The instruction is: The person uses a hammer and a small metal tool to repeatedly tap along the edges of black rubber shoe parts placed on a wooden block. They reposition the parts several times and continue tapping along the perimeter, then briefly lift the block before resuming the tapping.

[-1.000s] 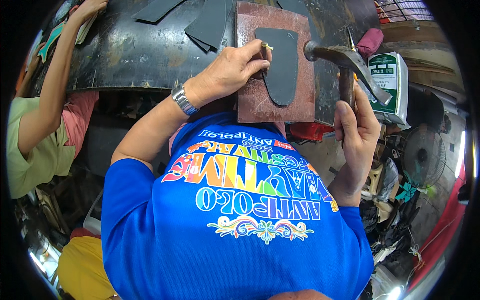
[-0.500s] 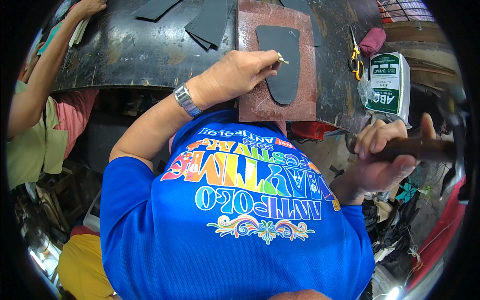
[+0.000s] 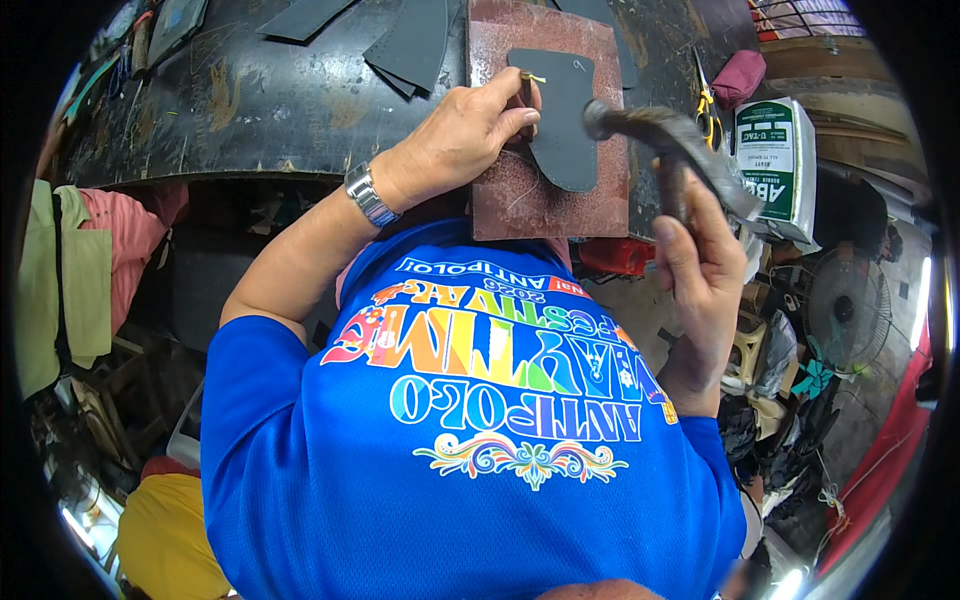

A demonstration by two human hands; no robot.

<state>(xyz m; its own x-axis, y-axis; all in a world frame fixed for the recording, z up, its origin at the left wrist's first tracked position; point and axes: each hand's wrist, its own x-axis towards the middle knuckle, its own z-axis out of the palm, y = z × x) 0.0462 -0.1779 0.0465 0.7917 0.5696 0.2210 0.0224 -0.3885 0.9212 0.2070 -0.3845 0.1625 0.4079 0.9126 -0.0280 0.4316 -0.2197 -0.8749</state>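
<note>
My left hand is closed round a short, slim metal punch-like tool with a pale yellowish top. It sits over the left edge of a dark, rounded leather-like piece. That piece lies flat on a worn reddish-brown board, with faint small marks along its edge. The tool's lower tip is hidden by my fingers. To the right of the board, my right hand grips a hammer by its dark handle. The hammer's head is raised, apart from the tool and the piece.
More dark cut pieces lie on the black worktable. Orange-handled scissors, a maroon pouch and a green-and-white package stand at the right. A fan is farther right.
The hammer has swung in from the far right toward the board. My left hand and its tool have shifted up and left along the piece. At far left another person's arm has left the view.
</note>
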